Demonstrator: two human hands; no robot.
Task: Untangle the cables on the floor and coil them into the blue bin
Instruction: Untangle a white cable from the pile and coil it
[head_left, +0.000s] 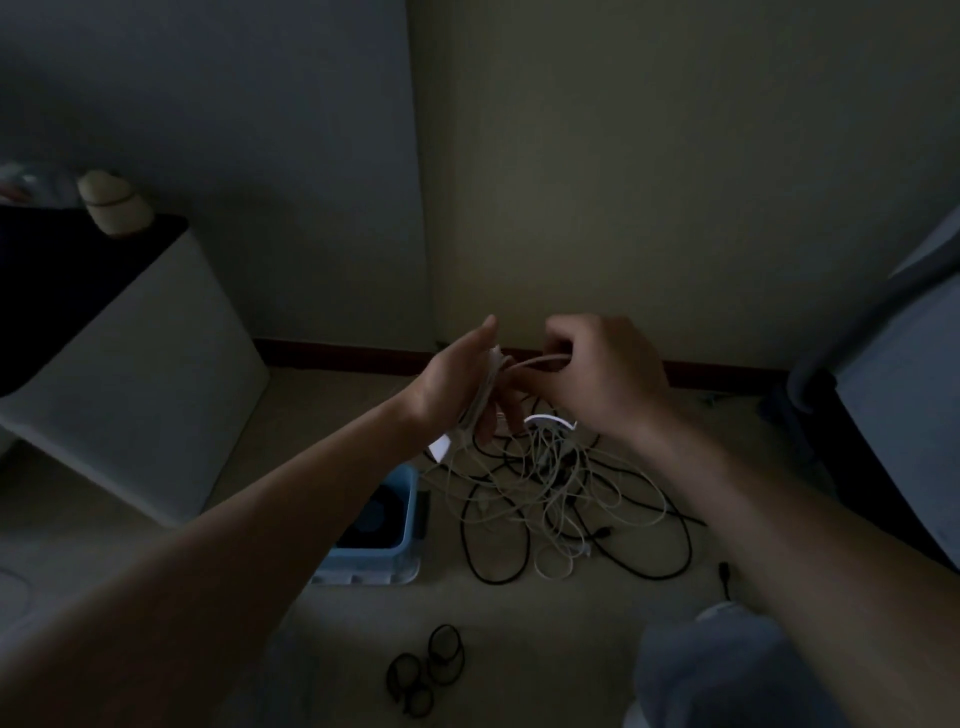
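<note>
A tangle of white and black cables (561, 499) lies on the floor below my hands. My left hand (457, 384) is raised above it and holds several loops of a white cable (480, 405) wound across its palm. My right hand (602, 374) is just to the right, its fingers curled round a strand of the same white cable, which runs between the two hands. White strands hang from my hands down into the tangle. The blue bin (410, 525) stands on the floor left of the tangle, partly hidden by my left forearm, with a dark coil inside.
A white cabinet (140, 374) with a dark top stands at the left. Dark furniture (883, 415) fills the right edge. A few small black coils (426, 670) lie on the floor near me. My knee (727, 670) shows at the bottom right. The wall corner is straight ahead.
</note>
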